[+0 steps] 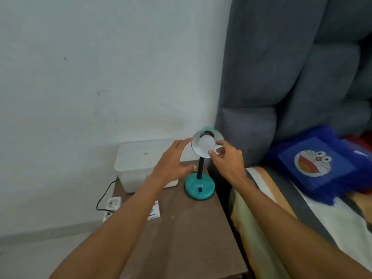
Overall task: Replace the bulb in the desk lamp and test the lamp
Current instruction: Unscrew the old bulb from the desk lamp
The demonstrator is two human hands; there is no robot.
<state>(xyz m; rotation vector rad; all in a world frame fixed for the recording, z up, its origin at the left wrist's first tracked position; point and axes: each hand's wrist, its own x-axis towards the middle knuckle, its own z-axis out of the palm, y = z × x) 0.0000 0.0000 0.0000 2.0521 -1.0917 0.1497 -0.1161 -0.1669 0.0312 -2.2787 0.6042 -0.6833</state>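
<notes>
right hand [225,158] fingertips pinch bulb [206,145] | left hand [174,162] open, bracing shade [196,147] | twist straight, light grip

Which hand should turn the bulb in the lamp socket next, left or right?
Right. The right hand already has fingertips on the bulb seated in the shade. The left hand sits at the shade's outer rim, better placed to steady it.

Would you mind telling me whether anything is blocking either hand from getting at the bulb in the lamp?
Nothing visible does. The right hand already has its fingertips on the bulb, which sits in the open, upturned shade. The left hand rests open against the shade's left rim.
</notes>
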